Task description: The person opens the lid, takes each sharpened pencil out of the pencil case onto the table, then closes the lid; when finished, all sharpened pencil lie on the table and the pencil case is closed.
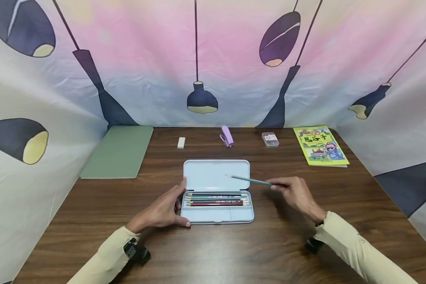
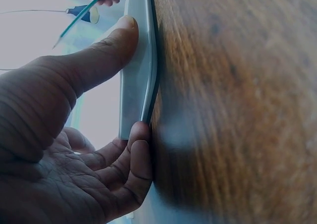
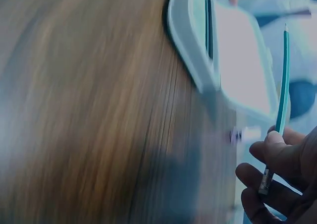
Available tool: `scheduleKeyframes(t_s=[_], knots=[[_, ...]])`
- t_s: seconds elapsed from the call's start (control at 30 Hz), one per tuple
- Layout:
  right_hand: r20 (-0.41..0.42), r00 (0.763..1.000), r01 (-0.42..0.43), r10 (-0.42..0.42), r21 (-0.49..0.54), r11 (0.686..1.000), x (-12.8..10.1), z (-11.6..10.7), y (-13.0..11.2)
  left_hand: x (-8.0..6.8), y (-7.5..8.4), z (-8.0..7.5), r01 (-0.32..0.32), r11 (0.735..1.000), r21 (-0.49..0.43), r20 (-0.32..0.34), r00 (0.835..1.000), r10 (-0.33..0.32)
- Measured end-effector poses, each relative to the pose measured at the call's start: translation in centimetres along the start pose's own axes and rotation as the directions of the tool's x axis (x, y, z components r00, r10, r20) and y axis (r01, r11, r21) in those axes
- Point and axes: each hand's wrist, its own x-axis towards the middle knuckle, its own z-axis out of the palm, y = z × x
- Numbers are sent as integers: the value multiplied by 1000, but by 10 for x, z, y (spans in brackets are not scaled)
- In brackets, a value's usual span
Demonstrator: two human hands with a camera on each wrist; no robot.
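Nearest the body, both sleeved forearms lay on the wooden table [image 1: 92, 205]. Left hand [image 1: 161, 211] rested against the left end of the open pencil case [image 1: 216, 215]: thumb along the near corner, forefinger reaching up to the hinge edge, other fingers loosely curled at the case wall. It looked like a bracing touch, likely to keep the light case from sliding, rather than a closed grasp.

Right hand [image 1: 294, 193] sat just right of the case, fingertips pinching the blunt end of a teal pencil [image 1: 250, 180]. The pencil was off the table, tilted, its point out over the raised lid [image 1: 215, 174]. Held by the tail like that, the point was free to be aimed toward the tray.

The tray held several pencils [image 1: 216, 199] lying side by side lengthwise; a shallow compartment in front showed bare. Nothing stood between the held pencil and the tray.

Farther back, well apart: a green pad [image 1: 118, 152] at left, a white eraser [image 1: 181, 142], a lilac stapler [image 1: 227, 136], a small clear box [image 1: 270, 139], a yellow-green booklet [image 1: 320, 146] at right. A cloth printed with lamps [image 1: 202, 100] closed off the rear.
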Motion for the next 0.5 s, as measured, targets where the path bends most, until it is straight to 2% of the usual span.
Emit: scheduleKeyframes(t_s=[0.1, 0.2, 0.37, 0.5], knots=[[1, 998, -67, 67, -21, 997, -1, -12, 15, 1, 0, 0, 6, 1000, -8, 4, 1000, -6], [-4, 996, -92, 92, -34, 995, -4, -19, 25, 2, 0, -1, 6, 1000, -1, 2, 1000, -6], [-25, 999, -29, 25, -134, 991, -8, -26, 46, 3, 2, -2, -3, 1000, 8, -10, 1000, 3], [-23, 999, 17, -23, -239, 971, -14, -28, 63, 1, 2, 0, -4, 1000, 3, -3, 1000, 4]])
